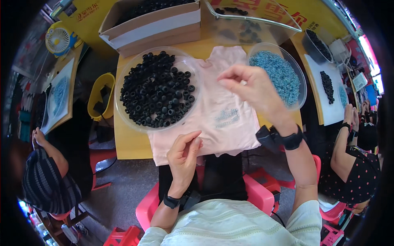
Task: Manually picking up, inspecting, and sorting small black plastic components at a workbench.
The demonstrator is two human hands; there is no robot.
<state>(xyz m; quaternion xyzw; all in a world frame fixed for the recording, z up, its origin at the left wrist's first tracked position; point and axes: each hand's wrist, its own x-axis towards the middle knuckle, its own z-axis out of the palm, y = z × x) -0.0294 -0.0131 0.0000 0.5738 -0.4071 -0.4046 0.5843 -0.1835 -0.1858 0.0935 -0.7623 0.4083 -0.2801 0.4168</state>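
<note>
My right hand pinches something too small to identify above the pink cloth, left hand pinched at six o'clock; I could easily drop a blue ring.

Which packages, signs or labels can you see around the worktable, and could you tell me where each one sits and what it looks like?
Cardboard box: far edge of the table, brown with a white band, open, holding black parts.
Clear plastic bag: right of the box, transparent, a few black parts inside.
Yellow banner: behind the box, yellow with red lettering.
No screens in view.
</note>
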